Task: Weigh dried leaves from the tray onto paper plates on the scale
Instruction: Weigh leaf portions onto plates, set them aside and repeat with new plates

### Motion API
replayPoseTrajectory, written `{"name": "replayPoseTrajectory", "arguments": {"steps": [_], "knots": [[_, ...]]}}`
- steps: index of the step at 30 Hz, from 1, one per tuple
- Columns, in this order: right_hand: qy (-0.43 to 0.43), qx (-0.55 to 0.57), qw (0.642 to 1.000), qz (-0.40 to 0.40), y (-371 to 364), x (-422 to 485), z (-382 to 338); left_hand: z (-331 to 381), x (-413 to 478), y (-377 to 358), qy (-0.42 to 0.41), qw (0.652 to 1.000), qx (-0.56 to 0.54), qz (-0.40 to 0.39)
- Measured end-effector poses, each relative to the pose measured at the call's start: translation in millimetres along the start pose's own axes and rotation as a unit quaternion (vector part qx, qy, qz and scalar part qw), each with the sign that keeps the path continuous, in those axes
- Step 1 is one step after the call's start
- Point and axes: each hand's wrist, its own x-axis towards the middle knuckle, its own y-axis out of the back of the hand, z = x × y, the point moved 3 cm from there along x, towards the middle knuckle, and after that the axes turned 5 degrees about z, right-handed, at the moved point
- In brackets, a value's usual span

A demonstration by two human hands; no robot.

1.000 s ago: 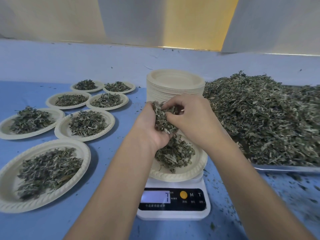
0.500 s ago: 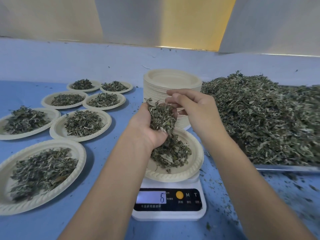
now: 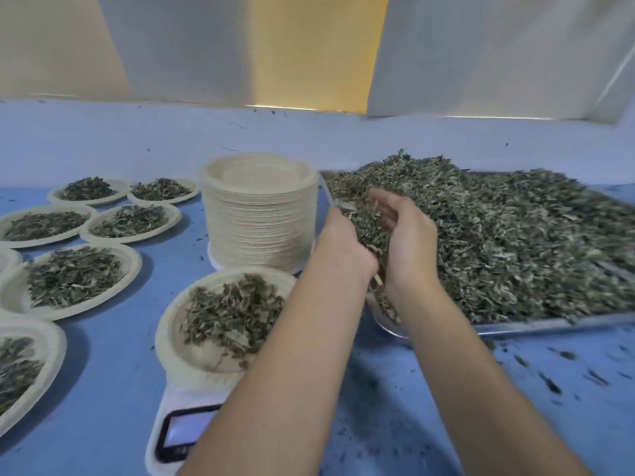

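A metal tray [image 3: 556, 322] on the right is heaped with dried green leaves [image 3: 515, 242]. My left hand [image 3: 343, 245] and my right hand [image 3: 409, 235] are cupped together over the tray's near-left corner, with a handful of leaves [image 3: 367, 225] between the palms. Left of my forearms, a paper plate [image 3: 171, 341] with a mound of leaves sits on the white scale [image 3: 171, 427]. My left forearm covers the right side of the plate and most of the scale's display.
A tall stack of empty paper plates [image 3: 261, 214] stands behind the scale. Several filled plates [image 3: 75, 280] spread across the blue table on the left. Leaf crumbs [image 3: 556, 376] litter the table in front of the tray.
Both hands have moved right, from above the plate on the scale to over the tray's corner, still cupping leaves. The view has swung right with them.
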Motion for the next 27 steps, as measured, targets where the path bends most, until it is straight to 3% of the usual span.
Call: {"name": "replayPoseTrajectory", "arguments": {"steps": [5, 10, 13, 17, 21, 27], "knots": [[-0.036, -0.092, 0.995, 0.014, 29.9, 21.5, 17.7, -40.3, 34.9, -1.5, 0.03, 0.997, 0.041, 0.05], [0.037, -0.206, 0.975, -0.068, 40.0, 31.0, 27.5, -53.6, 42.4, -1.7, -0.019, 0.996, 0.09, 0.011], [0.076, -0.282, 0.955, -0.057, 46.3, 34.2, 31.7, -54.5, 50.6, -1.0, -0.013, 0.997, 0.08, 0.02], [0.122, -0.357, 0.926, -0.022, 54.3, 36.5, 28.1, -48.8, 48.4, 1.2, -0.031, 0.987, 0.157, 0.023], [0.128, -0.363, 0.923, -0.003, 56.4, 35.6, 24.4, -43.6, 46.9, 2.8, -0.047, 0.983, 0.178, 0.014], [0.08, -0.252, 0.964, 0.036, 53.4, 36.0, 19.8, -31.2, 37.6, 3.5, -0.048, 0.989, 0.139, -0.015]]}}
